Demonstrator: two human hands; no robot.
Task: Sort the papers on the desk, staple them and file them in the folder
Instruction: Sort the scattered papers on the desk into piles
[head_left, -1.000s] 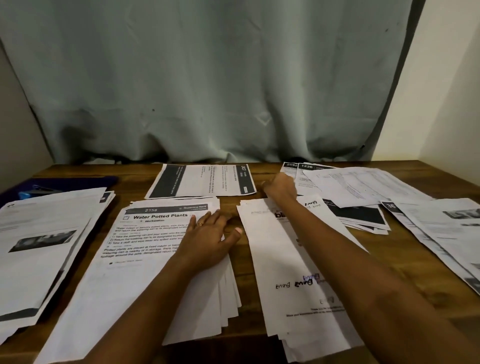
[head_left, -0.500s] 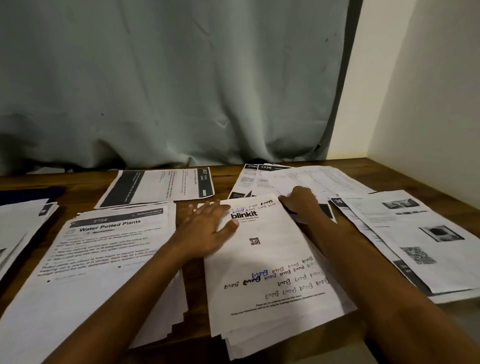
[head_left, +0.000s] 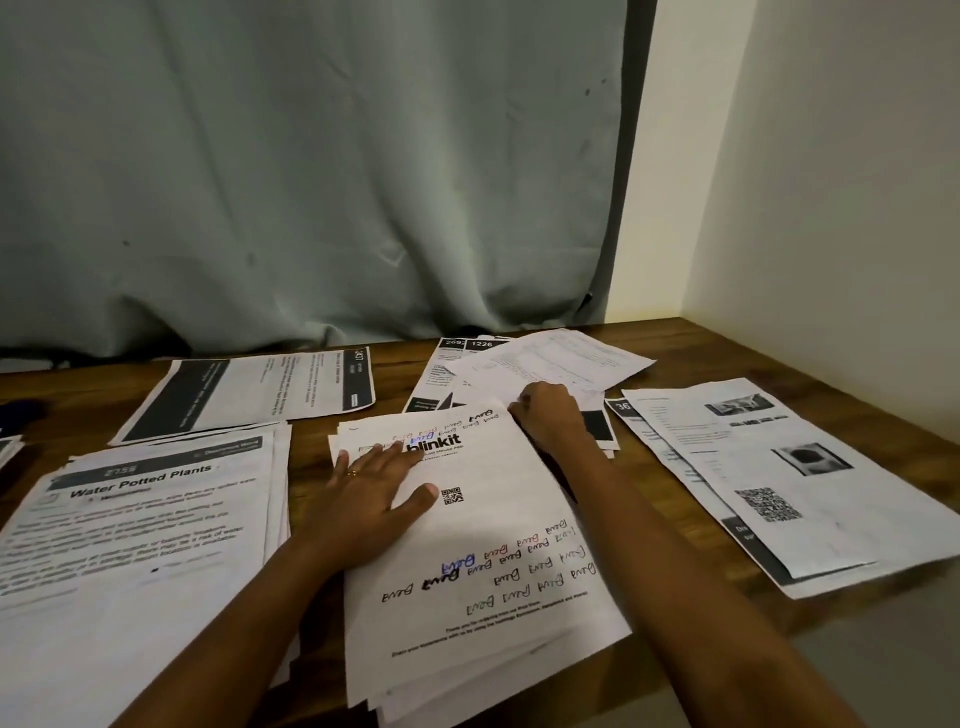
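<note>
Head view, looking down on a wooden desk (head_left: 727, 353) covered with sorted papers. At centre lies the blinkit stack (head_left: 498, 551), a fanned pile of white sheets whose top page bears the printed logo, a small QR code (head_left: 452, 496) and handwritten scribbles. The left hand (head_left: 371, 499) lies flat on the near-left part of this stack, its fingers (head_left: 387, 457) straight and spread with the thumb held wide, pressing the top page; a ring (head_left: 352, 473) shows on one finger. The right hand (head_left: 550, 415) sits at the stack's far right corner with its fingers curled down; whether they pinch a sheet cannot be told. Left of the blinkit stack, just beside it, lies the Water Potted Plants stack (head_left: 140, 545). Beyond it to the left, a sheet with a dark band (head_left: 249, 389) lies sideways. Directly behind the blinkit stack, a loose heap of numbered forms (head_left: 545, 358) reaches under the right hand. Right of the stack, apart from it, lie photo-and-QR printouts (head_left: 753, 483). A pale green curtain (head_left: 311, 182) hangs behind the desk, and a cream wall (head_left: 831, 208) closes the right side.
</note>
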